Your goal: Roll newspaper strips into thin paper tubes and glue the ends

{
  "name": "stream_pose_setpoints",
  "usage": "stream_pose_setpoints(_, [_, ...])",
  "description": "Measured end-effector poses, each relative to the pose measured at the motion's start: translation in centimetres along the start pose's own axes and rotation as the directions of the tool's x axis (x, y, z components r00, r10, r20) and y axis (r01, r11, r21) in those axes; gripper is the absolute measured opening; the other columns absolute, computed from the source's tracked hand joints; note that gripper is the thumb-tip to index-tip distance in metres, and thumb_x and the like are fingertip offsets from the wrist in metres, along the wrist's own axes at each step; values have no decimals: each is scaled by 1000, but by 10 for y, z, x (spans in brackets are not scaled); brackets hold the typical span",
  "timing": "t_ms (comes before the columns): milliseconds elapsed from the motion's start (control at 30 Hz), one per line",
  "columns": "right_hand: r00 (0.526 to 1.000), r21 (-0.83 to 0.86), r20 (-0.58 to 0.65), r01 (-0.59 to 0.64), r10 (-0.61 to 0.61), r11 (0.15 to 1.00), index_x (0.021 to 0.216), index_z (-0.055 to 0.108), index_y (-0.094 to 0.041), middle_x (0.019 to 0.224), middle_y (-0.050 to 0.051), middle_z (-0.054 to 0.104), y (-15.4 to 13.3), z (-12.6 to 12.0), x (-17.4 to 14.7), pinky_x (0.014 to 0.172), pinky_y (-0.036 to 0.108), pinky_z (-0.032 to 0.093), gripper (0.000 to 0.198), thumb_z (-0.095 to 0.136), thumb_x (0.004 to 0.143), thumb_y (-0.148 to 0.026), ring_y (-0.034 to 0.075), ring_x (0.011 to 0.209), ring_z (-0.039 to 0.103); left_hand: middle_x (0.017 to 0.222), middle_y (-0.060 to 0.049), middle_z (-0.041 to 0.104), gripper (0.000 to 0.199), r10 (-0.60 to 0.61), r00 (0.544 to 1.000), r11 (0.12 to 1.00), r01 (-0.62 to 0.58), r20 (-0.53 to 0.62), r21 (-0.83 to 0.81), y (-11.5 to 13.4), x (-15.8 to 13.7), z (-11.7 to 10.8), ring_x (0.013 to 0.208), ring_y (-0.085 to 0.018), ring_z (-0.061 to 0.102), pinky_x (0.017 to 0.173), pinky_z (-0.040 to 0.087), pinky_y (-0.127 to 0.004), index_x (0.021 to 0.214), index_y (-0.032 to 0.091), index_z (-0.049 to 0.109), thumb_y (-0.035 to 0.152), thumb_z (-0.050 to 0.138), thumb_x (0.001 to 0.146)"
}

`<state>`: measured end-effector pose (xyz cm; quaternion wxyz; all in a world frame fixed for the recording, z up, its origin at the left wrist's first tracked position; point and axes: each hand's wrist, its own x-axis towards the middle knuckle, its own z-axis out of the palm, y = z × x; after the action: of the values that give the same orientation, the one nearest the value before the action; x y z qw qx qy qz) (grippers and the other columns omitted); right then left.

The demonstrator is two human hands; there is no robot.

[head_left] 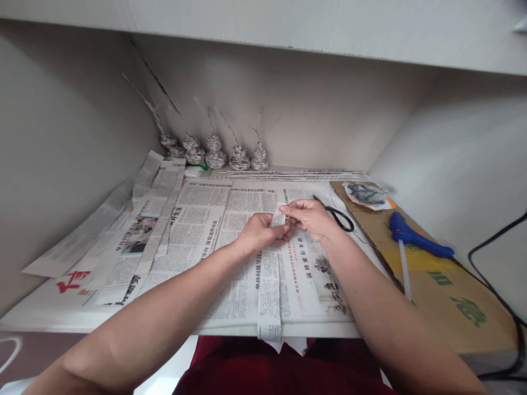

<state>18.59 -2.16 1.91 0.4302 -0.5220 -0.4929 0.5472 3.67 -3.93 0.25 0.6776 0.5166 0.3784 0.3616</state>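
Note:
A long newspaper strip [269, 296] runs from my hands down over the front edge of the table. My left hand [263, 230] is closed on the strip's upper part, thumb on top. Just to its right, my right hand [305, 215] pinches the strip's top end between thumb and fingers. The fingertips of both hands nearly meet there. Under the strip lie spread newspaper sheets [214, 236]. Black-handled scissors [341, 218] rest right beside my right hand, their blades partly hidden.
Several woven paper gourd shapes [216, 153] stand along the back wall. Thin rolled paper sticks [288, 175] lie before it. Cut newspaper strips [140, 219] overlap at left. At right, a blue glue gun [420, 237] and a wad on paper [366, 193] sit on cardboard [444, 323]. A shelf [263, 27] hangs overhead.

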Motion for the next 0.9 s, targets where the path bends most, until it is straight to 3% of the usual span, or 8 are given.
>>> stream_pose_setpoints(333, [999, 54, 10, 32, -33, 998, 60, 52, -17, 43, -4, 52, 7, 4, 2, 31, 19, 28, 40, 80, 56, -45, 7, 32, 43, 76, -8, 66, 33, 49, 999, 999, -49, -6, 23, -4, 1, -2, 72, -15, 63, 69, 54, -31, 87, 12, 64, 40, 69, 72])
stream_pose_setpoints(467, [999, 56, 19, 44, -45, 997, 60, 50, -18, 44, -4, 53, 7, 6, 1, 34, 20, 31, 40, 79, 57, -46, 9, 36, 47, 73, -7, 65, 31, 46, 998, 999, -46, -30, -7, -7, 2, -1, 71, -15, 63, 68, 54, -30, 81, 11, 65, 40, 70, 71])
stream_pose_setpoints(667, [981, -16, 171, 94, -90, 995, 76, 65, -15, 59, 1, 63, 3, -2, -2, 38, 19, 35, 32, 74, 65, -43, 9, 44, 53, 75, -9, 66, 30, 20, 995, 997, -28, -96, -77, -6, 4, -2, 71, -16, 63, 69, 54, -31, 76, 9, 66, 37, 73, 67])
stream_pose_setpoints(900, [996, -15, 53, 76, -75, 997, 76, 67, -13, 54, 1, 62, 5, -1, 1, 37, 20, 37, 32, 78, 61, -39, 9, 41, 50, 75, -9, 67, 29, 23, 997, 999, -25, -70, -32, -6, 4, -2, 71, -16, 64, 69, 54, -32, 77, 10, 67, 37, 72, 69])
